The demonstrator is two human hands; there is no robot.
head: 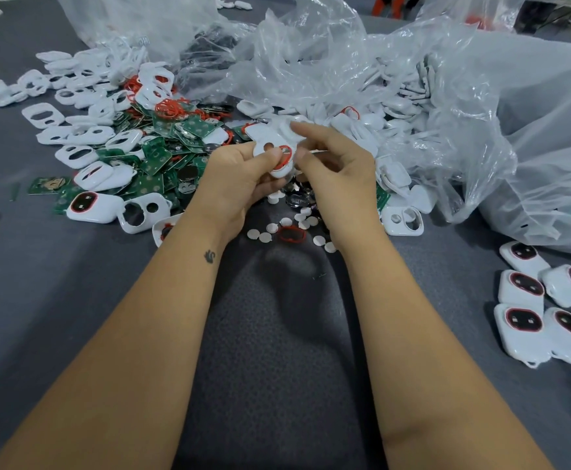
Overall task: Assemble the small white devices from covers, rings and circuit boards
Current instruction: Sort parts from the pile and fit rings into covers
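White cover [270,147], no legible markings.

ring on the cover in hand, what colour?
Red. The ring sits on the white cover held by the left hand; head view shows it best.

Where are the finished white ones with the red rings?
In the head view, the finished devices sit grouped on the grey table at the far right, just below the big plastic bag.
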